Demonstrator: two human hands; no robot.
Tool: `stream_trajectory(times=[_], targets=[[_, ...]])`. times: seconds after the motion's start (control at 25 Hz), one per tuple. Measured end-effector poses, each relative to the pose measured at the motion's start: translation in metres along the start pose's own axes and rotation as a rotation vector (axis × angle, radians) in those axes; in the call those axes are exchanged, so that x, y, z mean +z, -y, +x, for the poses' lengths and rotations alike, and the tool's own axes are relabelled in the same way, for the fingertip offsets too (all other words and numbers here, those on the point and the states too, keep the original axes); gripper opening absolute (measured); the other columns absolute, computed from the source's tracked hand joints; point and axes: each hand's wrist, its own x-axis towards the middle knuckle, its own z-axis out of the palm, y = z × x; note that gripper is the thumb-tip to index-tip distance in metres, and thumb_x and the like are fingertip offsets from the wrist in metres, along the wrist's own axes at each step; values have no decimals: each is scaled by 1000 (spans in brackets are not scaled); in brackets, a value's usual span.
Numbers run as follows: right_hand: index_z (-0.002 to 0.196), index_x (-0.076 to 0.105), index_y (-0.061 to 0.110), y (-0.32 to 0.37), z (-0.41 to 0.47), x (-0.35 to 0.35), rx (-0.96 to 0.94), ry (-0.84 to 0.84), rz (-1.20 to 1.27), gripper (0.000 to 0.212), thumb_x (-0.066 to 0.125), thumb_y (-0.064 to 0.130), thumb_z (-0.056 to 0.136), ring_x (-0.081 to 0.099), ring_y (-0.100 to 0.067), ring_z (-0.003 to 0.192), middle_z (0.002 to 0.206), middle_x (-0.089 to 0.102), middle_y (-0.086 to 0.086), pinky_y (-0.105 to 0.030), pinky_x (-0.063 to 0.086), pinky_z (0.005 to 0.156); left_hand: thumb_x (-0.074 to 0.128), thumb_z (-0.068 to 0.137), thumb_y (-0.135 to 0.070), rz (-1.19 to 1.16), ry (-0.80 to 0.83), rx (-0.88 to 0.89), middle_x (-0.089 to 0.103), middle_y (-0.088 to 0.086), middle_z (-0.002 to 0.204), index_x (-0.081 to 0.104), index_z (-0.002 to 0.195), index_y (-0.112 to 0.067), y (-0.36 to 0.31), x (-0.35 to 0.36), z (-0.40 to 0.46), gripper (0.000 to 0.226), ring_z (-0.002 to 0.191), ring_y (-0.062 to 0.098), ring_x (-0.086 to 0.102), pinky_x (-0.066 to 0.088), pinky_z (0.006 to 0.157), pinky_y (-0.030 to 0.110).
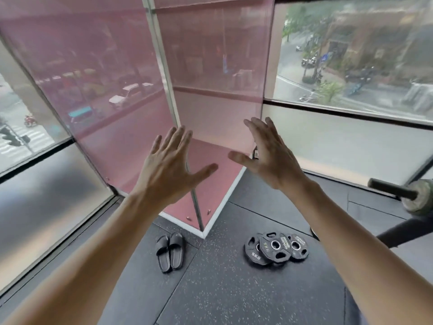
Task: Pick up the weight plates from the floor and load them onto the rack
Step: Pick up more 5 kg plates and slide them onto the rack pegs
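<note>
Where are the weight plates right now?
Head view: the weight plates overlap on the floor, lower right, right of the black slippers.

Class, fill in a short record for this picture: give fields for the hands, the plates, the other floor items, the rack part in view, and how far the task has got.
left hand: open, raised, holding nothing
right hand: open, raised, holding nothing
plates: three black plates overlapping in a pile on the floor, two marked 5KG
slippers: black pair side by side on the floor, left of the plates
peg: dark bar at the right edge, no plate visible on its free end
floor: dark speckled matting
task stage: no plate lifted yet
</note>
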Motion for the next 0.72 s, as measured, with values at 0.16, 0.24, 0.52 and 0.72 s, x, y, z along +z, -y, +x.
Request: stream_trajectory(times=[0.16,0.24,0.52,0.72], targets=[[157,19,26,-48,33,-2,127,-16,-40,97,42,82,81,-2,-16,153,166,13,3,-58,21,119,19,80,-89,-66,37,109,7,6,167,13,159,-14,-12,39,73,109,154,19,4,6,126,42],[156,19,26,-73,40,-3,199,-41,-52,96,42,82,81,-2,-16,153,166,13,3,-57,21,119,18,80,-89,-87,43,173,9,5,167,16,159,-14,-20,59,106,109,154,18,5,6,126,41],[156,19,26,-152,77,-4,425,-130,-116,96,40,82,81,-2,-16,153,166,13,3,-56,20,119,16,79,-89,-172,107,405,7,5,167,14,159,-14,-58,132,228,110,154,18,4,5,126,42],[157,20,25,-197,113,0,597,-164,-164,95,42,80,83,-3,-17,153,166,10,2,-53,18,121,11,74,-91,-236,165,508,8,3,167,13,160,-16,-75,185,316,114,154,17,5,4,125,40]])
